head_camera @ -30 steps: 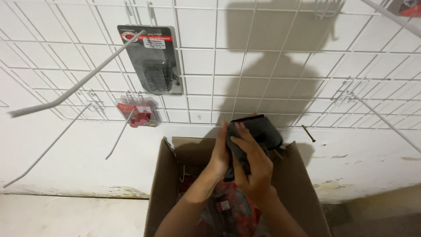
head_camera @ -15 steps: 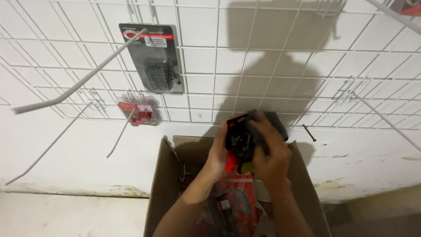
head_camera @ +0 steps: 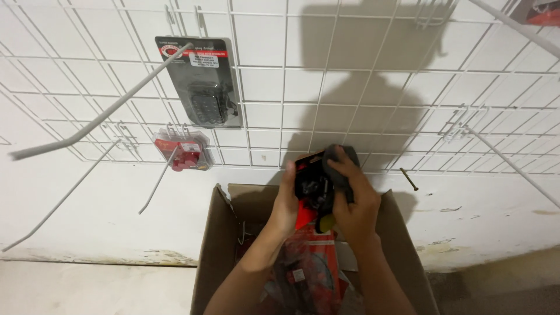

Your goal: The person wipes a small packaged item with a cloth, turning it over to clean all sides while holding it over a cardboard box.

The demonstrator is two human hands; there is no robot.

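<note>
Both hands hold a red and black blister-packed item (head_camera: 312,186) above an open cardboard box (head_camera: 213,245), just in front of a white wire grid wall (head_camera: 350,87). My left hand (head_camera: 286,204) grips the package's left edge. My right hand (head_camera: 353,195) wraps over its right side and top. More red and black packages (head_camera: 309,274) lie inside the box below my forearms.
A dark hanging package (head_camera: 201,81) sits on a long hook at the upper left. A small red package (head_camera: 182,151) hangs lower. Several bare white wire hooks (head_camera: 99,119) stick out from the grid on the left, and another bare hook (head_camera: 513,166) juts out on the right.
The package has been turned in my hands from its dark side to show red, and both hands have shifted slightly with it above the box.
</note>
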